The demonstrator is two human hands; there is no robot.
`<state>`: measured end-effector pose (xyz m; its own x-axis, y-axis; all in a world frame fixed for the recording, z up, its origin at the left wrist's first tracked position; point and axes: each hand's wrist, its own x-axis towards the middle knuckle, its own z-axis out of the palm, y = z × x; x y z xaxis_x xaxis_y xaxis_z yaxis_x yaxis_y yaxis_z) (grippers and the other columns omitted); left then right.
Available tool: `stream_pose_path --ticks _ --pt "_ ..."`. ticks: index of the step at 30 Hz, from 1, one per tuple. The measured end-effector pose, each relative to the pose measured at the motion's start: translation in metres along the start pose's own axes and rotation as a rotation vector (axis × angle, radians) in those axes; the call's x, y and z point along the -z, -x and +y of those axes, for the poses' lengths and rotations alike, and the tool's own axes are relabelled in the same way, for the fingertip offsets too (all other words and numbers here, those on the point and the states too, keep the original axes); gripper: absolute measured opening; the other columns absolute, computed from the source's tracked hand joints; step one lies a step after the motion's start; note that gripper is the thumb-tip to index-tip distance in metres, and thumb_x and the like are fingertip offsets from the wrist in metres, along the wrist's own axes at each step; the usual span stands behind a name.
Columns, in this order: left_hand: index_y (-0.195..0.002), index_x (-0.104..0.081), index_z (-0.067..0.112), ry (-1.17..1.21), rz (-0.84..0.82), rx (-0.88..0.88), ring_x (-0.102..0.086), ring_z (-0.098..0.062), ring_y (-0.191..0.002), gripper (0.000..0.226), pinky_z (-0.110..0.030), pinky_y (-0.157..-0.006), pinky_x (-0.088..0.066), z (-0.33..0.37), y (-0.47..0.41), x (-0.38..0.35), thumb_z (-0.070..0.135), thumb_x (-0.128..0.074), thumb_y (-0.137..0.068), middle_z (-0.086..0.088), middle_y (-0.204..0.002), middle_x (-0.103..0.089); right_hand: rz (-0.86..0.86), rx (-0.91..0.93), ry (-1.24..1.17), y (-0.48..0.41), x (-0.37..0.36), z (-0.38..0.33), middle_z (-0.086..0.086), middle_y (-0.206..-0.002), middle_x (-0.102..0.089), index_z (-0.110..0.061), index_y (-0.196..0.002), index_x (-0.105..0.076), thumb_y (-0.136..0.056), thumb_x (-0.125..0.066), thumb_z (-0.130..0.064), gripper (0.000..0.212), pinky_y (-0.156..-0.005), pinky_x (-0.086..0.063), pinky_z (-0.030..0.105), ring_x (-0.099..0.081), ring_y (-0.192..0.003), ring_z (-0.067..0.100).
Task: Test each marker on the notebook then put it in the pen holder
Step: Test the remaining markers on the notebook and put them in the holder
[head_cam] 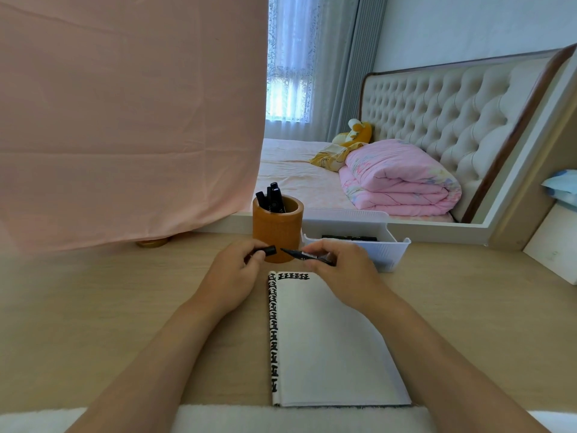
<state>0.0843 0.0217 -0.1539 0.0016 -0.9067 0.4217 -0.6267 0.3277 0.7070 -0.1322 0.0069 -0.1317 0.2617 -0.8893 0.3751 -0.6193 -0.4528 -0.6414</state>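
Note:
A white notebook [327, 339] lies open on the wooden desk, with black marks down its left edge and along its top. My right hand [340, 270] grips a black marker [307, 256], its bare tip pointing left. My left hand [237, 273] pinches the marker's black cap [269, 250], a small gap away from the tip. Both hands hover just above the notebook's far end. Behind them stands a brown round pen holder [278, 229] with several black markers [272, 200] in it.
A white plastic basket [390, 248] sits to the right of the holder with a black marker [349, 238] lying inside. A pink cloth [125, 120] hangs at the left over the desk's back. A white box [552, 245] stands at the far right.

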Motion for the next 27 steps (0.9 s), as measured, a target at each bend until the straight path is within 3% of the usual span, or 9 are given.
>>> stream_pose_path --ticks 2,5,13,18,22,27 --pt "-0.108 -0.066 0.032 -0.012 -0.02 -0.02 -0.051 0.006 -0.093 0.021 -0.006 -0.071 -0.034 0.001 0.0 -0.001 0.02 -0.052 -0.099 0.014 -0.1 -0.063 0.062 0.071 0.07 0.0 0.001 0.001 -0.019 -0.088 -0.062 -0.032 -0.106 -0.073 -0.091 -0.07 -0.028 0.016 -0.072 -0.049 0.025 -0.058 -0.082 0.006" --pt "-0.108 -0.067 0.032 -0.02 -0.039 -0.022 -0.052 0.003 -0.093 0.02 -0.01 -0.071 -0.034 0.002 0.0 -0.001 0.021 -0.053 -0.098 0.014 -0.101 -0.063 0.096 0.131 0.161 0.0 0.003 0.001 -0.018 -0.091 -0.061 -0.03 -0.109 -0.074 -0.092 -0.069 -0.028 0.018 -0.07 -0.047 0.022 -0.057 -0.084 0.007" --pt "-0.103 -0.068 0.03 -0.04 -0.073 -0.086 -0.051 0.001 -0.089 0.018 -0.008 -0.069 -0.034 0.013 0.003 -0.003 0.019 -0.054 -0.097 0.014 -0.095 -0.062 0.034 0.174 0.221 0.0 0.001 0.004 -0.021 -0.089 -0.058 -0.034 -0.11 -0.073 -0.093 -0.067 -0.032 0.018 -0.066 -0.038 0.017 -0.054 -0.08 0.003" --pt "-0.102 -0.064 0.032 -0.075 -0.167 -0.075 -0.052 0.003 -0.088 0.018 -0.017 -0.069 -0.037 0.022 0.003 -0.004 0.026 -0.048 -0.101 0.016 -0.09 -0.061 -0.053 0.233 0.222 0.002 0.0 0.002 -0.013 -0.093 -0.065 -0.031 -0.116 -0.071 -0.099 -0.057 -0.031 0.022 -0.071 -0.042 0.017 -0.055 -0.085 0.006" --pt "-0.09 -0.061 0.037 -0.048 -0.218 -0.027 -0.055 0.0 -0.072 0.02 -0.022 -0.062 -0.038 0.024 -0.001 0.001 0.032 -0.046 -0.102 0.016 -0.076 -0.062 -0.059 0.231 0.147 0.003 0.002 -0.001 -0.012 -0.099 -0.068 -0.026 -0.115 -0.07 -0.094 -0.066 -0.028 0.021 -0.077 -0.045 0.014 -0.058 -0.09 0.005" --pt "-0.083 -0.065 0.032 -0.017 -0.236 -0.001 -0.052 0.001 -0.06 0.024 -0.021 -0.059 -0.036 0.027 -0.005 0.004 0.028 -0.049 -0.101 0.019 -0.069 -0.062 0.036 0.282 0.207 0.004 0.0 -0.003 -0.013 -0.094 -0.07 -0.026 -0.107 -0.073 -0.093 -0.067 -0.024 0.015 -0.071 -0.037 0.01 -0.054 -0.084 0.003"
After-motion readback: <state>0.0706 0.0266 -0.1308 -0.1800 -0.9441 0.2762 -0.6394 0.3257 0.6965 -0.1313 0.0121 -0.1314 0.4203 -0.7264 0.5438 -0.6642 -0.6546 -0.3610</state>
